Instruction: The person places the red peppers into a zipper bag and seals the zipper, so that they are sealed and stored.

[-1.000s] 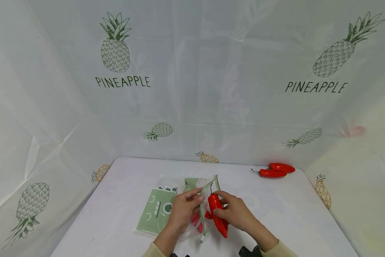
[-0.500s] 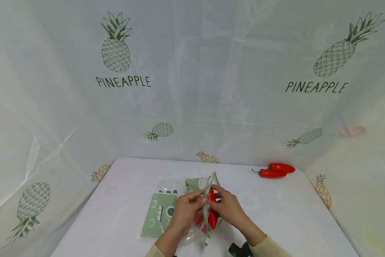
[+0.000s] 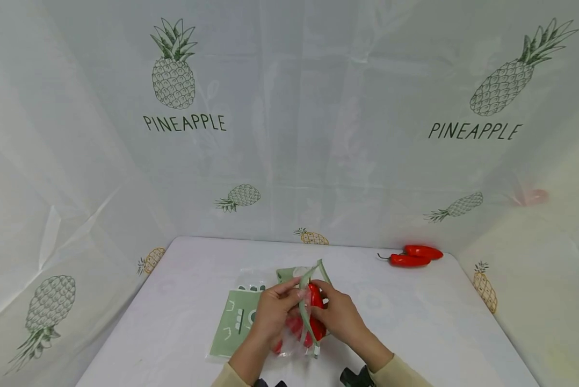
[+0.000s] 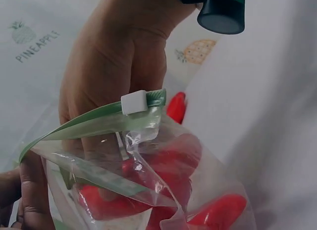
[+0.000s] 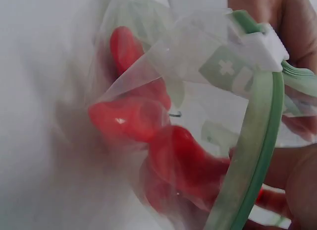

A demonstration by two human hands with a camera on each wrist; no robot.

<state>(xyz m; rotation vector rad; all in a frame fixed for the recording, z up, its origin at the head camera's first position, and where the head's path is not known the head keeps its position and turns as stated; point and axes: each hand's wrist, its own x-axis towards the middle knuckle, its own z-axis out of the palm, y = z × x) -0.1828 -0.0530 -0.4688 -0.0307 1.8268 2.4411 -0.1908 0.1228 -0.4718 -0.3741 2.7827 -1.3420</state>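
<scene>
A clear zip bag with a green zip edge (image 5: 252,155) and a white slider (image 4: 133,102) stands with its mouth spread. My left hand (image 3: 272,314) pinches the green edge between thumb and fingers. Held in my right hand (image 3: 340,312) is a red chili pepper (image 3: 317,314), lying within the bag's mouth. In the left wrist view the right fingers show through the clear plastic, around that pepper. Several more red peppers (image 5: 130,118) lie in the bag, blurred by the film.
Left of the hands lies a flat green packet (image 3: 233,322) with a cartoon face, in clear plastic. Two red chili peppers (image 3: 409,261) rest at the table's back right corner. A pineapple-print curtain (image 3: 289,134) walls the table.
My right hand has moved left, taking the chili pepper from beside the bag into its mouth. The left hand stays pinching the green edge.
</scene>
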